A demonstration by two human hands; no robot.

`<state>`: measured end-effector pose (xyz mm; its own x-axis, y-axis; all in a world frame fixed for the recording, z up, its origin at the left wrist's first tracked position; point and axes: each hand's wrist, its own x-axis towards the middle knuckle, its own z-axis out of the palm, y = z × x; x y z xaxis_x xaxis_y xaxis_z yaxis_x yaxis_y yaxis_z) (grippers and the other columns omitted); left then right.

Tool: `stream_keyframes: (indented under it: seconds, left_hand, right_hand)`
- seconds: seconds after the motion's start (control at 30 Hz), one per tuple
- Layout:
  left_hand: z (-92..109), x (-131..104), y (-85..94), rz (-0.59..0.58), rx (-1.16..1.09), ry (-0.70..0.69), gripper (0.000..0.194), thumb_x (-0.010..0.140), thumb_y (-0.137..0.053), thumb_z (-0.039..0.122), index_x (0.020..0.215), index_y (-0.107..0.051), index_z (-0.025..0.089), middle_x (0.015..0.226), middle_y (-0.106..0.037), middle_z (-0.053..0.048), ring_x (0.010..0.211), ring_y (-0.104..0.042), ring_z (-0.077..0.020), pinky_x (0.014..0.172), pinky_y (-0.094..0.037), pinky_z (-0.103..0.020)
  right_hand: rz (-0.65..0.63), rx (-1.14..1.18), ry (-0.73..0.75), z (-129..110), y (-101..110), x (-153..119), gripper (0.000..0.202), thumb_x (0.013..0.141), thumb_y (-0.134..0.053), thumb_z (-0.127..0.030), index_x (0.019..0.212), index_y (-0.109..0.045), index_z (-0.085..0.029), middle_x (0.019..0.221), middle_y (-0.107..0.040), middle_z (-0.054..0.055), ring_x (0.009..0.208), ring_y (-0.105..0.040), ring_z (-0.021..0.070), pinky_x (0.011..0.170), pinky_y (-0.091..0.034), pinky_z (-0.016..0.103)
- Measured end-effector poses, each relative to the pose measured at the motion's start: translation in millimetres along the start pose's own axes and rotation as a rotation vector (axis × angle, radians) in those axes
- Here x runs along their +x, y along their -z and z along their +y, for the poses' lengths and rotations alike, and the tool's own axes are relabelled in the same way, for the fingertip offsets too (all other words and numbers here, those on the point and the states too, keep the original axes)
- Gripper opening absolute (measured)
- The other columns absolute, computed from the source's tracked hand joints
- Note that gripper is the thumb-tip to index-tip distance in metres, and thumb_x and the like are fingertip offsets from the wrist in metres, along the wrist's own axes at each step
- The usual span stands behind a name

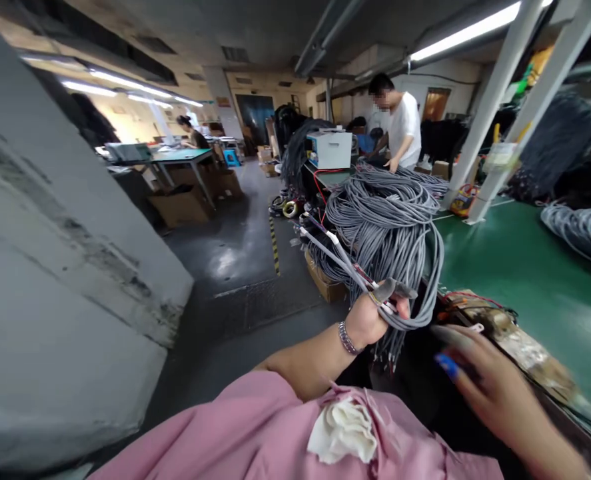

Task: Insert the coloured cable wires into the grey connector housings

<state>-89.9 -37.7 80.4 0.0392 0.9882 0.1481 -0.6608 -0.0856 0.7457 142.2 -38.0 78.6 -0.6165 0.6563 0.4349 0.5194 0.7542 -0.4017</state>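
Note:
My left hand (370, 319), with a metal watch (347, 339) on the wrist, is closed around a bundle of grey cables (342, 260). Grey covers are on some of its fingertips. The cable ends with white tips and thin coloured wires point up and to the left, and the rest loops below the hand. My right hand (490, 373) is to the right of the loop, apart from it and slightly blurred. Blue wrapping covers one of its fingertips, its fingers are stretched apart, and nothing shows in them. A large heap of coiled grey cables (380, 207) lies just beyond my left hand.
A green-topped table (515, 247) stands at right, with two white posts and another cable coil (582, 230). Wires and a brown wrapped piece (530, 347) lie along its edge. A person in white (405, 127) stands behind the heap, near a white box-shaped machine (332, 149). A wall is at left.

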Motion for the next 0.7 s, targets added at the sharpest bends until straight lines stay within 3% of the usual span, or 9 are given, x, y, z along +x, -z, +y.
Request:
stream_keyframes:
  seconds: [0.1, 0.2, 0.4, 0.53, 0.63, 0.7]
  left_hand:
    - [-6.8, -8.5, -1.9, -0.004, 0.014, -0.015, 0.043, 0.076, -0.056, 0.058, 0.077, -0.070, 0.017, 0.062, -0.058, -0.005, 0.062, -0.055, -0.0172, 0.067, -0.044, -0.034]
    - [-4.4, -18.9, 5.5, 0.038, -0.017, 0.004, 0.046, 0.076, -0.054, 0.061, 0.079, -0.069, 0.018, 0.072, -0.063, -0.007, 0.074, -0.060, -0.0212, 0.073, -0.046, -0.037]
    - [4.1, -32.8, 22.9, 0.205, -0.089, 0.011, 0.059, 0.070, -0.045, 0.075, 0.080, -0.067, 0.020, 0.086, -0.066, -0.010, 0.096, -0.061, -0.0280, 0.085, -0.045, -0.043]
    - [5.5, -33.6, 30.2, 0.260, -0.130, -0.013, 0.062, 0.071, -0.043, 0.076, 0.082, -0.068, 0.021, 0.090, -0.067, -0.010, 0.101, -0.061, -0.0284, 0.086, -0.046, -0.042]
    - [9.2, -31.9, 43.6, 0.262, -0.138, -0.062, 0.059, 0.075, -0.042, 0.072, 0.082, -0.070, 0.021, 0.087, -0.068, -0.009, 0.090, -0.064, -0.0255, 0.078, -0.048, -0.039]
    - [11.5, -29.4, 58.3, 0.274, -0.066, -0.135, 0.051, 0.078, -0.045, 0.066, 0.077, -0.070, 0.021, 0.068, -0.064, -0.006, 0.064, -0.060, -0.0180, 0.067, -0.047, -0.035]
  right_hand:
    - [0.043, 0.020, -0.020, -19.7, -57.1, 20.6, 0.051, 0.082, -0.049, -0.016, 0.132, -0.041, -0.020, 0.126, -0.053, 0.014, 0.102, -0.060, 0.0251, 0.084, -0.053, 0.039]
    - [0.004, 0.040, -0.006, -20.2, -83.0, 33.6, 0.041, 0.081, -0.048, -0.013, 0.121, -0.050, -0.021, 0.118, -0.057, 0.011, 0.098, -0.062, 0.0244, 0.081, -0.053, 0.038]
    - [-0.004, 0.113, 0.030, -6.7, -84.2, 43.8, 0.030, 0.085, -0.052, -0.021, 0.114, -0.057, -0.023, 0.113, -0.061, 0.008, 0.095, -0.063, 0.0223, 0.081, -0.052, 0.035]
    - [-0.002, 0.110, 0.048, -7.2, -87.3, 44.1, 0.030, 0.085, -0.048, -0.017, 0.113, -0.056, -0.023, 0.118, -0.059, 0.008, 0.098, -0.062, 0.0214, 0.084, -0.051, 0.034]
    - [0.032, 0.054, 0.038, -5.4, -87.9, 37.6, 0.030, 0.084, -0.046, -0.014, 0.113, -0.053, -0.020, 0.108, -0.061, 0.010, 0.093, -0.062, 0.0223, 0.078, -0.051, 0.034]
    - [0.081, 0.044, 0.001, -2.5, -86.1, 31.1, 0.022, 0.085, -0.046, -0.016, 0.106, -0.053, -0.019, 0.092, -0.063, 0.008, 0.081, -0.061, 0.0214, 0.070, -0.050, 0.032]
